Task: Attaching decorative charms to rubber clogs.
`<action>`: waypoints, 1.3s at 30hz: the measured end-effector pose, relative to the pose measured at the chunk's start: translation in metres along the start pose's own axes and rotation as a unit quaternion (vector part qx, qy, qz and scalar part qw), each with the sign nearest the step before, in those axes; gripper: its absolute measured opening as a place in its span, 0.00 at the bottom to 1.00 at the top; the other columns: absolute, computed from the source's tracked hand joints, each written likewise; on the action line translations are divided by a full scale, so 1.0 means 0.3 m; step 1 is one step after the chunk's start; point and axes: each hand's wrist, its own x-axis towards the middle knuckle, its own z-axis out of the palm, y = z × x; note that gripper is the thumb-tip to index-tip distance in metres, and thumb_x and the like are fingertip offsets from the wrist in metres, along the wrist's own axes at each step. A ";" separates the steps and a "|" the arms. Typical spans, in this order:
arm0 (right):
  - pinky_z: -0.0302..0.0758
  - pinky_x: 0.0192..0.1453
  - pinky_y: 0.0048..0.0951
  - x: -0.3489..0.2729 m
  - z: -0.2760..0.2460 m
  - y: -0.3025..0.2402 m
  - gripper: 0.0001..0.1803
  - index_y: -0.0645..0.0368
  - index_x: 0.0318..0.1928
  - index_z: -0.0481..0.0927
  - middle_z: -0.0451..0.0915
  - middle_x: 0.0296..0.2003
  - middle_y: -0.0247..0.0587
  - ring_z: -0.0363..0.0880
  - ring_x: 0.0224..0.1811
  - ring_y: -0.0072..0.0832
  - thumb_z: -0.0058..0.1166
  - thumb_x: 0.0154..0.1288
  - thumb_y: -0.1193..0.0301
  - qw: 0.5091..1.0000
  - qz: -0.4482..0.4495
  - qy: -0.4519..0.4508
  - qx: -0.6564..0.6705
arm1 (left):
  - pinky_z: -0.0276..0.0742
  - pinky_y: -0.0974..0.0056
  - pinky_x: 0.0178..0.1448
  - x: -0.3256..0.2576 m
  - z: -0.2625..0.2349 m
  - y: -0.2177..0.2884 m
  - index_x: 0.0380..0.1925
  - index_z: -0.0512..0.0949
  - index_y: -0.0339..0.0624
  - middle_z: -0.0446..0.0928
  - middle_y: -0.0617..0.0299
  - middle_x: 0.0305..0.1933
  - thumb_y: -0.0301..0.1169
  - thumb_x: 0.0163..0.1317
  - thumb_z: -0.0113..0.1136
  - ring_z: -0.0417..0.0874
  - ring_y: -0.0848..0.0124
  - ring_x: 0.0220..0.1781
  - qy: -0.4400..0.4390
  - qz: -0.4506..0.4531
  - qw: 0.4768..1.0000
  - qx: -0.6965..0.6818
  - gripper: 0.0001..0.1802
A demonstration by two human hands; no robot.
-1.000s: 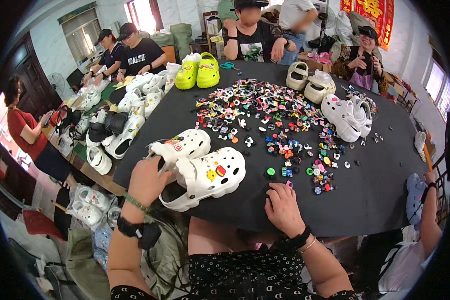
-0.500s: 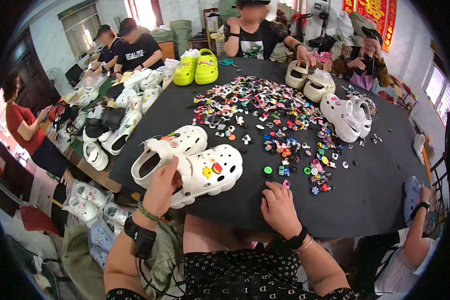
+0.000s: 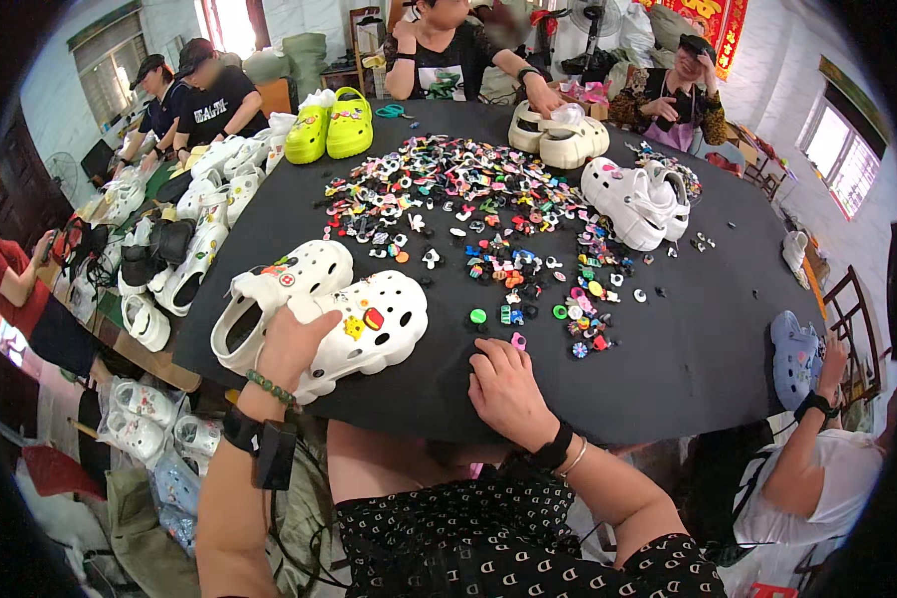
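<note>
The left hand (image 3: pixel 294 347) grips the near clog (image 3: pixel 384 324), a white one, at its foot opening, with the thumb lying over the upper and the other fingers mostly hidden. This clog sits at the front left of the black surface (image 3: pixel 698 349), its toe pointing right, with yellow and red decorations on it. The far clog (image 3: pixel 304 269), also white, stands just beside it, and it too is decorated. The right hand (image 3: pixel 513 391) rests palm down at the front edge, fingers loosely bent and slightly apart, just beside a pink charm (image 3: pixel 518 341). Past both hands spreads a pile of mixed charms (image 3: pixel 458 179). Behind the pile, lime clogs (image 3: pixel 349 125) stand to the left, near teal scissors (image 3: pixel 393 111); cream clogs (image 3: pixel 573 145) stand to the right, under a co-worker's hand (image 3: pixel 544 95).
</note>
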 end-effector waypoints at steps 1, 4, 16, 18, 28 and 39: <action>0.66 0.63 0.45 -0.001 0.001 0.005 0.13 0.64 0.44 0.74 0.74 0.53 0.51 0.70 0.60 0.44 0.54 0.60 0.72 1.000 -0.001 0.001 -0.002 | 0.80 0.65 0.49 0.001 0.010 -0.003 0.54 0.73 0.28 0.81 0.53 0.50 0.27 0.57 0.68 0.83 0.68 0.47 0.004 0.035 0.999 -0.038 0.26; 0.66 0.62 0.46 0.007 -0.004 0.020 0.13 0.61 0.45 0.74 0.73 0.53 0.49 0.69 0.59 0.45 0.55 0.60 0.72 1.000 -0.004 -0.011 0.016 | 0.79 0.63 0.50 0.054 0.019 -0.091 0.52 0.75 0.28 0.82 0.51 0.48 0.27 0.54 0.68 0.84 0.66 0.47 0.043 0.107 0.991 -0.071 0.25; 0.74 0.49 0.41 0.415 -0.043 0.334 0.19 0.61 0.38 0.77 0.79 0.35 0.47 0.78 0.44 0.45 0.71 0.47 0.70 0.981 0.028 -0.160 0.106 | 0.77 0.59 0.51 0.008 0.048 -0.121 0.48 0.76 0.30 0.83 0.48 0.44 0.31 0.52 0.68 0.84 0.59 0.46 0.109 0.195 0.975 -0.010 0.24; 0.74 0.48 0.41 0.448 -0.017 0.364 0.19 0.61 0.37 0.77 0.79 0.36 0.47 0.78 0.44 0.45 0.72 0.46 0.71 0.982 0.018 -0.165 0.086 | 0.77 0.59 0.51 -0.032 0.064 -0.098 0.48 0.75 0.30 0.83 0.48 0.44 0.31 0.53 0.67 0.84 0.60 0.46 0.103 0.223 0.969 -0.020 0.24; 0.74 0.45 0.43 0.526 0.072 0.425 0.20 0.60 0.32 0.78 0.81 0.31 0.45 0.80 0.41 0.46 0.75 0.39 0.70 0.973 0.019 -0.222 0.065 | 0.77 0.61 0.49 -0.079 0.000 -0.087 0.48 0.75 0.32 0.82 0.51 0.43 0.32 0.54 0.68 0.84 0.63 0.44 0.005 0.210 0.978 -0.004 0.23; 0.78 0.43 0.43 0.689 0.150 0.292 0.04 0.61 0.32 0.78 0.76 0.38 0.51 0.81 0.38 0.48 0.58 0.55 0.77 0.975 -0.185 -0.120 -0.018 | 0.77 0.61 0.50 -0.071 0.012 -0.111 0.49 0.75 0.32 0.81 0.53 0.42 0.34 0.53 0.69 0.82 0.66 0.43 -0.019 0.204 0.979 -0.005 0.26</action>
